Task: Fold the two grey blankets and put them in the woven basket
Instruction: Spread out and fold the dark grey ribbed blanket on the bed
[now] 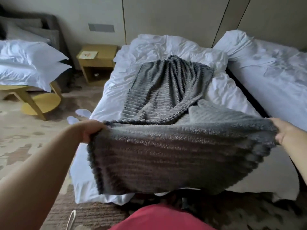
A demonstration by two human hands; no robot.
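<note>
blanket [166, 155] held over the bed [166, 45]
my left hand [90, 131] and right hand [282, 133] each clutch a corner, fingers curled round it.

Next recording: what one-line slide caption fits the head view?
A person's left hand and right hand grip the near edge of a grey blanket, stretched taut above a white bed.

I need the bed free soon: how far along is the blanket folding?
Nothing looks finished: no folded blanket or woven basket is in view. In hand: the left hand and right hand grip a grey blanket spread between them. Left: ribbed grey fabric lies rumpled on the bed; folding and basketing remain.
</note>
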